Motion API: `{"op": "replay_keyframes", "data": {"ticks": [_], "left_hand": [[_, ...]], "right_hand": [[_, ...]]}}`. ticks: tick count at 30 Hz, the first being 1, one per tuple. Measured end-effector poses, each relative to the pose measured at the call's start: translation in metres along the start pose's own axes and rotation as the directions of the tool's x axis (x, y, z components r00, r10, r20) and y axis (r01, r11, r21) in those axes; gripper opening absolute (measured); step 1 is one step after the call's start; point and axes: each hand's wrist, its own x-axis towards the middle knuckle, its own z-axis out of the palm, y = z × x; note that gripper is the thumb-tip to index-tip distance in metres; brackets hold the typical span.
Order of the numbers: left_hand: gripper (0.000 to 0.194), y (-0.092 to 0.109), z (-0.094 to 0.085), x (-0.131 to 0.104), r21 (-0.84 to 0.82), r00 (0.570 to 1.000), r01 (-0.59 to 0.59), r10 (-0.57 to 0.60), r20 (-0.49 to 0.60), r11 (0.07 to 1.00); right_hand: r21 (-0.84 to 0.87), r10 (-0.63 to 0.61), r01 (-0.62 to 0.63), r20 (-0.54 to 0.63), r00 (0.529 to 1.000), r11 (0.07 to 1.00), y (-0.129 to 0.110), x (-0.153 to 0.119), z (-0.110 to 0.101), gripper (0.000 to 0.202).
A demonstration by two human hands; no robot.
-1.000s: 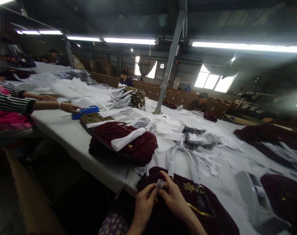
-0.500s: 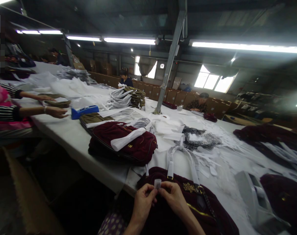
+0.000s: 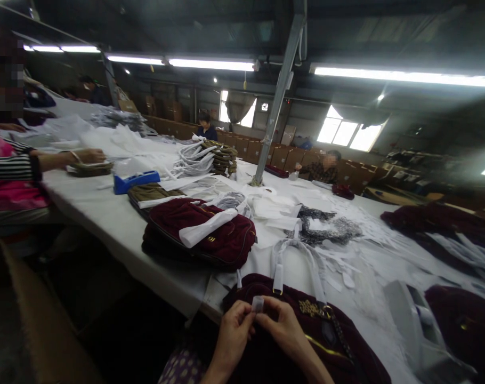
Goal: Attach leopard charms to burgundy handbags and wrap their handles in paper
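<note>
Between my two hands is a small whitish, translucent strip (image 3: 257, 304), held by its sides in front of a maroon bag. My left hand (image 3: 236, 326) pinches its left side with thumb and forefinger. From the right, my right hand (image 3: 280, 321) pinches the same strip. The maroon bag (image 3: 346, 333) lies at the table edge, with gold lettering, a gold zip and a dark chain tag. White wrapping covers its upright handles (image 3: 279, 269). My hands and forearms hide part of the bag's left side.
Stacked maroon bags (image 3: 202, 229) lie left of centre, near a blue tape dispenser (image 3: 135, 181). A grey dispenser (image 3: 416, 320) stands at right. A metal post (image 3: 275, 101) rises from the table. A co-worker's striped sleeve (image 3: 10, 160) reaches in from the left. An open carton (image 3: 30, 314) sits below.
My right fingers have shifted slightly on the strip, which now looks a little more folded. The co-worker at left has drawn an arm back and leaned in. My left hand is nearly still.
</note>
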Motion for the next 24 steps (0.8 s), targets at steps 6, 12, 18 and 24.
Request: {"op": "replay_keyframes", "data": {"ticks": [6,12,18,24], "left_hand": [[0.030,-0.003,-0.001,0.000,0.017,0.995,0.090,-0.089,-0.045,0.996],[0.029,0.001,-0.003,-0.002,0.025,1.000,0.005,-0.005,0.013,1.000],[0.027,0.006,-0.008,-0.001,-0.022,0.997,-0.030,0.031,0.074,0.999],[0.027,0.004,-0.005,0.000,-0.015,0.996,0.087,-0.087,0.033,0.996]], "right_hand": [[-0.035,-0.029,0.028,-0.029,0.999,0.999,-0.002,0.001,0.003,0.015],[-0.054,-0.023,0.023,-0.016,1.000,0.998,-0.004,-0.001,0.003,0.017],[-0.100,-0.026,0.016,-0.093,0.995,0.995,0.004,0.002,0.009,0.021],[0.009,0.051,-0.050,-0.066,0.997,0.999,0.008,-0.002,0.008,0.025]]}}
